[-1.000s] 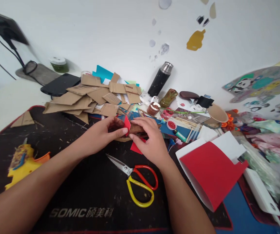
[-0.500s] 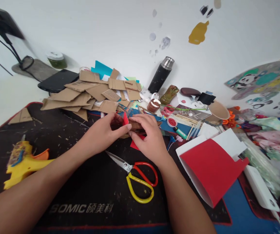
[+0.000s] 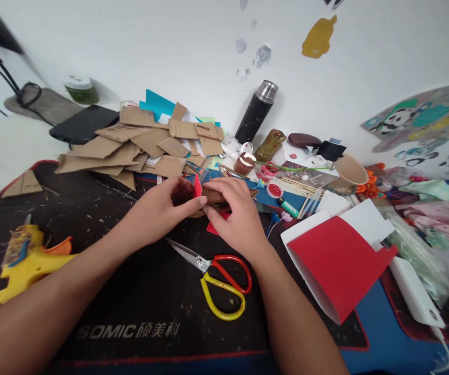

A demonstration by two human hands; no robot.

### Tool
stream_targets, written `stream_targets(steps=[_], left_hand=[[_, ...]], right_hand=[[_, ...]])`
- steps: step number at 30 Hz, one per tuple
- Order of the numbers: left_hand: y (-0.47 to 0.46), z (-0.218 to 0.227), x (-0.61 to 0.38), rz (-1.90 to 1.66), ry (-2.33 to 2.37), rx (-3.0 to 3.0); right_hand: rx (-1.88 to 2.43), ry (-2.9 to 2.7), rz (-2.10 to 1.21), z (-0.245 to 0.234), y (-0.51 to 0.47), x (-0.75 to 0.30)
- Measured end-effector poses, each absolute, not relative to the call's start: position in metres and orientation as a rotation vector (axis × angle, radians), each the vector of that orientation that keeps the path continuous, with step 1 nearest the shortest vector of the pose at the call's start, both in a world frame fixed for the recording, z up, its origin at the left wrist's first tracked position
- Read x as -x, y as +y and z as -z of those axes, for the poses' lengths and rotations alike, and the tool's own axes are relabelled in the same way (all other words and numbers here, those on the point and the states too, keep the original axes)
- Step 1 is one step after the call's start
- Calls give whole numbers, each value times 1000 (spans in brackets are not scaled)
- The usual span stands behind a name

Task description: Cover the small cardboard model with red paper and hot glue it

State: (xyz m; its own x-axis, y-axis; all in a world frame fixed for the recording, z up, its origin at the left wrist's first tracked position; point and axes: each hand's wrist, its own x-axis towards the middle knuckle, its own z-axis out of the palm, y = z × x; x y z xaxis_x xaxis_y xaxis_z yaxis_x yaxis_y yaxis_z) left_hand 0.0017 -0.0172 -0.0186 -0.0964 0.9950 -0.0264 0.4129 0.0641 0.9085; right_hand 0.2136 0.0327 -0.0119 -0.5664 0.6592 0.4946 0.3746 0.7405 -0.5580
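My left hand (image 3: 162,207) pinches a small piece of red paper (image 3: 197,186), which stands upright between thumb and fingers. Close beside it, my right hand (image 3: 236,212) has its fingers curved over a brown cardboard piece (image 3: 215,197); much of that piece is hidden behind both hands. The two thumb tips nearly meet. Under the right thumb a ridged red strip (image 3: 213,227) shows in part. Scissors (image 3: 204,271) with one red and one yellow handle lie partly open on the black mat (image 3: 130,291), below the hands.
A yellow glue gun (image 3: 29,260) lies left, partly behind my left forearm. Cardboard scraps (image 3: 103,148) pile up at the back. A black thermos (image 3: 257,112), small jars and sticks stand or lie behind the hands. A red sheet (image 3: 337,265) and a white power strip (image 3: 415,291) lie right.
The view has shifted slightly, so most things sit a little higher and further left. Both hands keep the same hold, with hardly any movement.
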Motion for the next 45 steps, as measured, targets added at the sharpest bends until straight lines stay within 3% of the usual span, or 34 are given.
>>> stream_targets(steps=[11,45], left_hand=[[-19,18,8,-1042,1314,-1331],[-16,20,4,-1001,1463,-1456]], right_hand=[[806,-2220,-500,12,35,-215],[819,-2230,-504,14,33,-213]])
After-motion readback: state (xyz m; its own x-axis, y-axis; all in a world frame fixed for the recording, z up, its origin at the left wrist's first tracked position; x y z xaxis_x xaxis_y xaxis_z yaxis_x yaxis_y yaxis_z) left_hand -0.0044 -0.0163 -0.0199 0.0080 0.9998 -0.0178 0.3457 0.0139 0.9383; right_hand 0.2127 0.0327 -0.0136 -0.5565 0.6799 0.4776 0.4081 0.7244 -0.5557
